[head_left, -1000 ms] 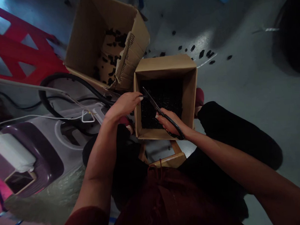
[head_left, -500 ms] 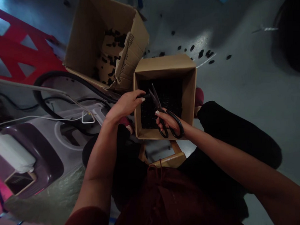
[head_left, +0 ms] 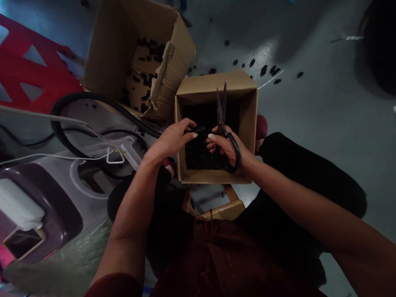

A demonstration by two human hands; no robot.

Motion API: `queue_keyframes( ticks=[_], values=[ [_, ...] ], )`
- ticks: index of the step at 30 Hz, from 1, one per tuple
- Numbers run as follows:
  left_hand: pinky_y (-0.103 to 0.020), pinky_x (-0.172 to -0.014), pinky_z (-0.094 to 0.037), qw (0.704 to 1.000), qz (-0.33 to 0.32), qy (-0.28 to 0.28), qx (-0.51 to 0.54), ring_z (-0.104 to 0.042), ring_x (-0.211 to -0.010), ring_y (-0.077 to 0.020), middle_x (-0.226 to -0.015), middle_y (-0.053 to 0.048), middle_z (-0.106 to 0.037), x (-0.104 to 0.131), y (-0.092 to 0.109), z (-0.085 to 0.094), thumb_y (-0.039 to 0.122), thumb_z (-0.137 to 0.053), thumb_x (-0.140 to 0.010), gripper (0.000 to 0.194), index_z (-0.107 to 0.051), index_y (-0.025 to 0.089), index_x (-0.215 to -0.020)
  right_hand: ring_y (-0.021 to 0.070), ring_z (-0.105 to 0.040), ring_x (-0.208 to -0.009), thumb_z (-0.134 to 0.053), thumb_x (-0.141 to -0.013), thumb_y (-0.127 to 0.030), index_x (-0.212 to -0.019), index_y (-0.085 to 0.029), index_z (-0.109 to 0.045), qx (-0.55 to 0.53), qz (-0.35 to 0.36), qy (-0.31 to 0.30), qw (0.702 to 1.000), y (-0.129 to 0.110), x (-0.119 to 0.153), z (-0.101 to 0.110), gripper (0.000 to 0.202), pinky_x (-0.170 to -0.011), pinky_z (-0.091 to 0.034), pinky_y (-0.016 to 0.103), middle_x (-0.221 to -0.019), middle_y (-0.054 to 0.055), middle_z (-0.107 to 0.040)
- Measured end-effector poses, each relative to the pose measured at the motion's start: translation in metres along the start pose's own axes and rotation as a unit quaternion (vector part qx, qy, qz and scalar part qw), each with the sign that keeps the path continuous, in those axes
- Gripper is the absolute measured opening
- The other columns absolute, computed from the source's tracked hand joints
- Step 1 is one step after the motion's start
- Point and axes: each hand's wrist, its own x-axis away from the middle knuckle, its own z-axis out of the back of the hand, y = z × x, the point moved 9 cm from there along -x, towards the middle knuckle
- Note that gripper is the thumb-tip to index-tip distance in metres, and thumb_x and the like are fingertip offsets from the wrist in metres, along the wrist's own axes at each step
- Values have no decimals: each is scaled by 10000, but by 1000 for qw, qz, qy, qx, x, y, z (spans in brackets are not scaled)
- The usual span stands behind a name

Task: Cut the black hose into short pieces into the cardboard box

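Note:
My right hand (head_left: pixel 224 146) is closed around the black handles of a pair of scissors (head_left: pixel 220 115). The blades point away from me and stand slightly apart. My left hand (head_left: pixel 177 137) pinches a small black piece (head_left: pixel 200 130) between thumb and fingers; its exact kind is too dark to make out. The right fingertips come close to the far end of that piece, and I cannot tell whether they touch it. Both hands are over an open cardboard box (head_left: pixel 254 133) with many dark, shiny pieces (head_left: pixel 201 155) inside.
Behind on the left stands a larger torn cardboard box (head_left: pixel 107 56) with black scraps inside. More black scraps (head_left: pixel 263 70) lie on the grey floor. A thick black hose (head_left: pixel 56 123) and a white cable curve beside a grey-purple machine (head_left: pixel 63 205). A wooden stool (head_left: pixel 224 210) is below me.
The scissors have turned away from the black piece, their blades now pointing more forward and to the right. My right fingers have come up nearer to my left fingertips.

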Motion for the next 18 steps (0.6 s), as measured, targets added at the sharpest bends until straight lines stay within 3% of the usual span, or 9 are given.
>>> queue_keyframes(
  ticks=[7,15,18],
  values=[
    [-313,-984,-459,999,-19,-48,12,-616,-1141,-180,-1241,-104,-660,3,12,-21,196,-563,-856,422,-555,142,-1275,128,-601,-670,-709,-671,-453,-1015,-233,-429,63,56,-7,996,-29,4,-1,496,-632,-504,291,-793,-48,-535],
    [-351,-1051,-425,991,-20,-73,-111,-602,-1201,-240,-1305,-100,-651,4,8,-15,337,-572,-881,432,-598,158,-1272,127,-573,-665,-651,-701,-355,-1022,-255,-429,104,79,26,991,-41,0,13,403,-620,-484,292,-843,-33,-500],
    [-329,-1029,-441,991,-36,-91,-94,-612,-1185,-236,-1283,-90,-666,6,11,-17,406,-530,-904,447,-615,162,-1270,131,-588,-690,-665,-709,-369,-1032,-258,-429,88,77,34,993,-39,-5,18,415,-623,-484,292,-878,-23,-502]
  ],
)
